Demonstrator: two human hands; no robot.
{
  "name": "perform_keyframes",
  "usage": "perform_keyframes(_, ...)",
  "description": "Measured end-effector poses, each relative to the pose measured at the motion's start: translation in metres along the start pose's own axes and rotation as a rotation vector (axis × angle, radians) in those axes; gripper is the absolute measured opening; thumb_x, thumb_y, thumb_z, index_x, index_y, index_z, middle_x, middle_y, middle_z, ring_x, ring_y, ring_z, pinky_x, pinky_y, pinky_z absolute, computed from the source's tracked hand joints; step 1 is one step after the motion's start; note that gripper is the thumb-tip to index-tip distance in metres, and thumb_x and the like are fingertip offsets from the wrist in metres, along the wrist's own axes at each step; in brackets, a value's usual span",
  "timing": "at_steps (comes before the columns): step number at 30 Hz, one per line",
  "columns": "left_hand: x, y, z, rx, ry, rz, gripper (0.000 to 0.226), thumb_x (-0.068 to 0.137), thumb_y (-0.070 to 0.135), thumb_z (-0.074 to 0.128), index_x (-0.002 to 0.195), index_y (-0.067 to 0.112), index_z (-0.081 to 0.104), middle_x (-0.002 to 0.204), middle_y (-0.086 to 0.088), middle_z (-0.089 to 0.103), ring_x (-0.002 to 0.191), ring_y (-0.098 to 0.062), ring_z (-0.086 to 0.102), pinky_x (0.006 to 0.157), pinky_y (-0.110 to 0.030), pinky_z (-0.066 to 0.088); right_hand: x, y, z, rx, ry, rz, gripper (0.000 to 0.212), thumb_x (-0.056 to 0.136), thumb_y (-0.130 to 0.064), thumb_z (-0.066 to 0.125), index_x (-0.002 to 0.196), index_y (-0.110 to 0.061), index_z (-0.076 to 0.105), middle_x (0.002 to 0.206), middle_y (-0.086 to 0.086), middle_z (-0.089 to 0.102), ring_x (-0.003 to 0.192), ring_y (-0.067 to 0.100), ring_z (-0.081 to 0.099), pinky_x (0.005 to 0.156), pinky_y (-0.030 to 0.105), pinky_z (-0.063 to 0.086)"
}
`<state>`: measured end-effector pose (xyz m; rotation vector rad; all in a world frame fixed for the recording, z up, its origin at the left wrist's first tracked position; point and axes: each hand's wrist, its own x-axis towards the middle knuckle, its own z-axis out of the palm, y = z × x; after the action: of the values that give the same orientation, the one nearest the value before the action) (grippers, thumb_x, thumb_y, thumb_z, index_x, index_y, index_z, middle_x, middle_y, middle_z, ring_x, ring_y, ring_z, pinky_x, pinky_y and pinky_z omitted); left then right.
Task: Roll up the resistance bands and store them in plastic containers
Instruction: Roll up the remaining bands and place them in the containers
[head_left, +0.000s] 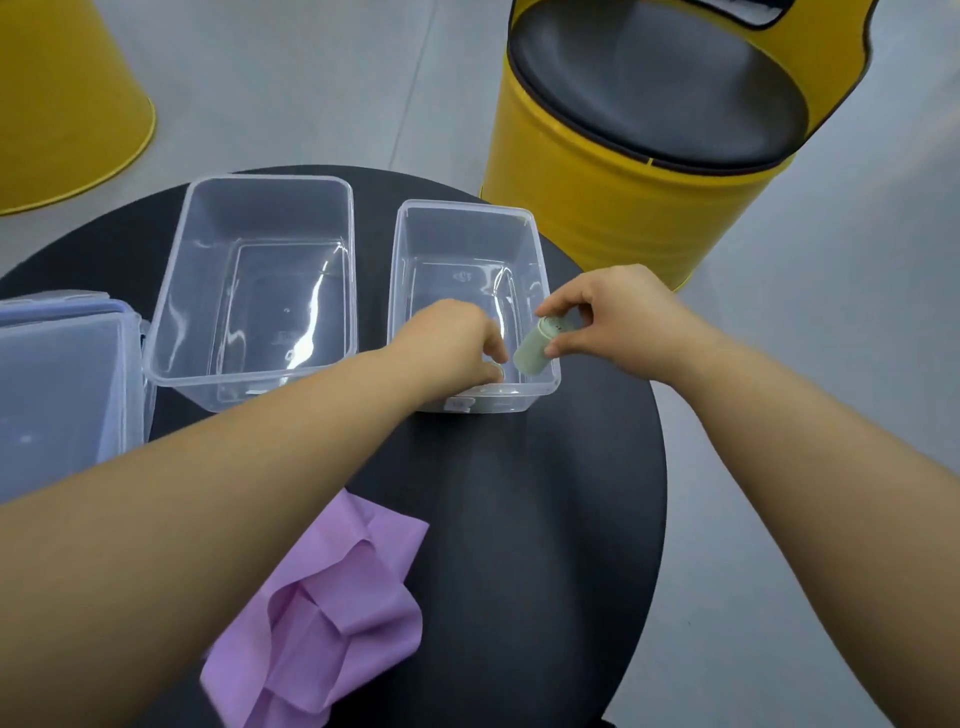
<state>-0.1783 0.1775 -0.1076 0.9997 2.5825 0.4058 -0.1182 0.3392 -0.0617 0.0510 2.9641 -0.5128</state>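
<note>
Two clear plastic containers stand on the round black table (545, 519): a larger one (182, 280) at the left and a smaller one (467, 210) at the right. My right hand (618, 317) pinches a rolled pale green resistance band (535, 351) over the smaller container's near right corner. My left hand (452, 343) reaches down into the same container, fingers curled near its floor; whether it holds anything is hidden. A loose, crumpled purple band (332, 608) lies on the table near me.
A closed container with a blue-trimmed lid (57, 384) sits at the table's left edge. A yellow drum stool with a black seat (639, 156) stands behind the table at the right, another yellow drum (57, 104) at the far left.
</note>
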Motion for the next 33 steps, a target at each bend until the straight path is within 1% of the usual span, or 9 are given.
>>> perform_keyframes(6, 0.005, -0.002, 0.000, -0.044, -0.014, -0.014, 0.023, 0.085, 0.029, 0.066, 0.107, 0.023, 0.070, 0.109, 0.002, 0.067, 0.106, -0.015, 0.056, 0.077, -0.021, 0.036, 0.018, -0.003, 0.009, -0.149, -0.144, -0.068, 0.041, 0.077, -0.028, 0.075, 0.116, -0.020, 0.066, 0.099, -0.007, 0.064, 0.081, 0.005, 0.042, 0.058, 0.004, 0.030)
perform_keyframes(8, 0.005, -0.002, 0.001, -0.052, -0.024, -0.012, 0.024, 0.085, 0.029, 0.067, 0.107, 0.023, 0.070, 0.108, 0.002, 0.067, 0.104, -0.015, 0.057, 0.077, -0.020, 0.036, 0.023, -0.005, 0.013, -0.194, -0.177, -0.075, 0.040, 0.077, -0.031, 0.076, 0.115, -0.025, 0.066, 0.103, -0.011, 0.065, 0.085, 0.007, 0.043, 0.066, 0.015, 0.036)
perform_keyframes(10, 0.006, -0.002, 0.001, -0.060, -0.030, -0.014, 0.024, 0.084, 0.028, 0.067, 0.107, 0.022, 0.071, 0.108, 0.002, 0.068, 0.103, -0.014, 0.057, 0.076, -0.019, 0.036, 0.025, -0.007, 0.016, -0.232, -0.204, -0.057, 0.040, 0.076, -0.032, 0.076, 0.114, -0.029, 0.066, 0.095, -0.016, 0.062, 0.088, 0.008, 0.043, 0.067, 0.025, 0.038)
perform_keyframes(14, 0.006, -0.004, 0.000, -0.080, -0.031, -0.017, 0.024, 0.084, 0.026, 0.068, 0.107, 0.022, 0.071, 0.106, 0.003, 0.068, 0.097, -0.012, 0.056, 0.075, -0.019, 0.036, 0.028, -0.007, 0.022, -0.278, -0.231, -0.072, 0.037, 0.077, -0.031, 0.076, 0.113, -0.031, 0.066, 0.073, -0.019, 0.046, 0.086, 0.010, 0.040, 0.053, 0.023, 0.031)
perform_keyframes(18, 0.007, -0.006, 0.003, -0.095, -0.023, -0.013, 0.022, 0.083, 0.025, 0.069, 0.104, 0.021, 0.072, 0.102, 0.003, 0.069, 0.084, -0.007, 0.049, 0.075, -0.020, 0.039, 0.030, -0.008, 0.027, -0.376, -0.231, -0.152, 0.036, 0.079, -0.035, 0.072, 0.114, -0.035, 0.065, 0.067, -0.018, 0.032, 0.100, 0.015, 0.040, 0.073, 0.026, 0.028)
perform_keyframes(26, 0.009, -0.008, 0.004, -0.087, -0.016, -0.015, 0.023, 0.082, 0.027, 0.070, 0.104, 0.022, 0.072, 0.078, 0.009, 0.053, 0.081, -0.010, 0.048, 0.076, -0.022, 0.041, 0.031, -0.005, 0.034, -0.490, -0.181, -0.238, 0.033, 0.081, -0.039, 0.069, 0.113, -0.038, 0.064, 0.068, -0.020, 0.026, 0.111, 0.015, 0.041, 0.074, 0.026, 0.017)
perform_keyframes(28, 0.008, -0.008, 0.004, -0.089, -0.018, -0.015, 0.023, 0.082, 0.026, 0.070, 0.104, 0.021, 0.072, 0.081, 0.007, 0.056, 0.081, -0.010, 0.048, 0.076, -0.022, 0.041, 0.032, -0.005, 0.033, -0.490, -0.196, -0.242, 0.033, 0.081, -0.039, 0.069, 0.114, -0.038, 0.063, 0.069, -0.020, 0.029, 0.110, 0.015, 0.042, 0.074, 0.025, 0.017)
perform_keyframes(31, 0.008, -0.007, 0.004, -0.088, -0.022, -0.017, 0.022, 0.082, 0.025, 0.070, 0.104, 0.022, 0.072, 0.092, 0.005, 0.065, 0.082, -0.009, 0.049, 0.075, -0.022, 0.041, 0.035, -0.003, 0.030, -0.435, -0.270, -0.221, 0.033, 0.082, -0.036, 0.069, 0.114, -0.034, 0.063, 0.088, -0.020, 0.058, 0.104, 0.012, 0.043, 0.075, 0.024, 0.019)
perform_keyframes(33, 0.007, -0.007, 0.004, -0.090, -0.021, -0.021, 0.022, 0.082, 0.025, 0.070, 0.103, 0.022, 0.072, 0.086, 0.007, 0.061, 0.081, -0.008, 0.048, 0.074, -0.021, 0.039, 0.037, -0.002, 0.026, -0.396, -0.328, -0.195, 0.032, 0.082, -0.035, 0.069, 0.114, -0.032, 0.064, 0.092, -0.021, 0.060, 0.094, 0.008, 0.041, 0.077, 0.023, 0.020)
